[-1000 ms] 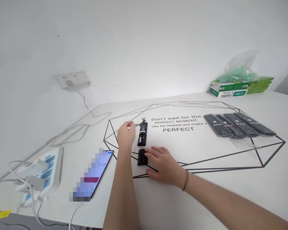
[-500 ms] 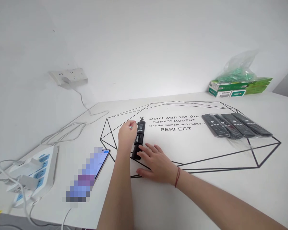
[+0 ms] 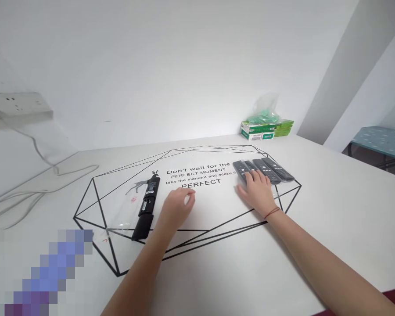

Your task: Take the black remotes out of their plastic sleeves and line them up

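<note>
Over the row of wrapped remote controls at the right, my right hand [image 3: 258,193] has its fingers spread. Its fingertips reach the near ends of the left remote controls [image 3: 240,166]; whether they press on them I cannot tell. My left hand [image 3: 176,207] hovers nearer the middle, thumb and index curled together in a ring, and nothing shows between them. To its left lies a black remote control [image 3: 151,193], back side up with labels showing. A plain black piece [image 3: 142,227] lies at its near end. Beside it is a clear plastic sleeve [image 3: 125,215].
Green and white boxes [image 3: 258,128] stand at the back right with a clear plastic bag [image 3: 266,109] on top. A blurred-out phone [image 3: 46,274] lies at the front left. White cables [image 3: 36,193] run along the left below a wall socket [image 3: 19,105].
Both hands have left the black remote control and moved right. My right hand has reached the wrapped remote controls. The view has turned right, and the plastic sleeve now shows.
</note>
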A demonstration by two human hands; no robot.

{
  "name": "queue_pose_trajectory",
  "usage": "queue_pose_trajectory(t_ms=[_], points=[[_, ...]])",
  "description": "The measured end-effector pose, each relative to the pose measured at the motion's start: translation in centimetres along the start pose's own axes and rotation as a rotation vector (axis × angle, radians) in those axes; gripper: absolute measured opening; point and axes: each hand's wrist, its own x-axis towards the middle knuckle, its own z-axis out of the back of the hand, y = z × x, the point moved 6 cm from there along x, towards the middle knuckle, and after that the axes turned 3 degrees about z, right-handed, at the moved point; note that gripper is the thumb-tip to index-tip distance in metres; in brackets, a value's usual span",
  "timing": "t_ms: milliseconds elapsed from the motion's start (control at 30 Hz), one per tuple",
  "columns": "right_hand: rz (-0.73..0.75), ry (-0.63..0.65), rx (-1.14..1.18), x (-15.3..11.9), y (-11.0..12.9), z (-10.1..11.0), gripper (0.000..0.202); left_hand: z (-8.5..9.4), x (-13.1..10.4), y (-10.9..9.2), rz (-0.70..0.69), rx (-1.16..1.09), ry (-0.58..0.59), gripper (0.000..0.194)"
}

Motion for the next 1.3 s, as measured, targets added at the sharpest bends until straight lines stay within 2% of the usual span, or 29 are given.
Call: queue_pose_trajectory(t_ms=[67,167,267,433,633,800,900,1000,1100,1200,1300], points=[[-0.005,0.025,-0.016,0.4,-1.1,-0.7,0.040,-1.5,-0.6,-1.2,-0.058,-0.028,0.048,0.027],[0.019,0.056,-0.008,0.8,-0.9,-1.0,0.029,-2.8,-1.4,-2.4,-0.089,-0.077,0.117,0.024],[0.021,0.077,0.010,0.8,-0.3,-0.6,0.025,-3.3,-1.8,-3.1,-0.090,-0.108,0.173,0.024],[0.003,0.145,0.115,0.5,0.6,0.1,0.025,-3.5,-1.9,-3.5,-0.099,-0.137,0.176,0.023],[-0.101,0.225,0.390,-0.1,1.1,0.0,0.032,-4.0,-2.0,-3.3,-0.083,-0.170,0.199,0.025],[-0.216,0.271,0.770,-0.6,1.3,-0.1,0.038,-4.0,-2.1,-3.1,0.000,-0.275,0.226,0.031],[-0.232,0.337,1.008,-1.1,2.6,0.3,0.038,-4.2,-2.0,-2.9,0.165,-0.494,0.263,0.043],[-0.288,0.416,1.423,-2.2,4.7,1.0,0.037,-5.1,-2.2,-2.8,0.401,-0.915,0.349,0.058],[-0.326,0.540,1.793,-3.5,6.9,1.3,0.039,-5.6,-2.4,-3.6,0.457,-1.358,0.360,0.055],[-0.236,0.531,1.734,-4.2,7.8,1.5,0.034,-5.4,-2.5,-3.7,0.431,-1.531,0.253,0.040],[-0.055,0.344,1.410,-4.0,7.6,2.0,0.030,-5.1,-2.6,-3.4,0.455,-1.528,0.181,0.036]])
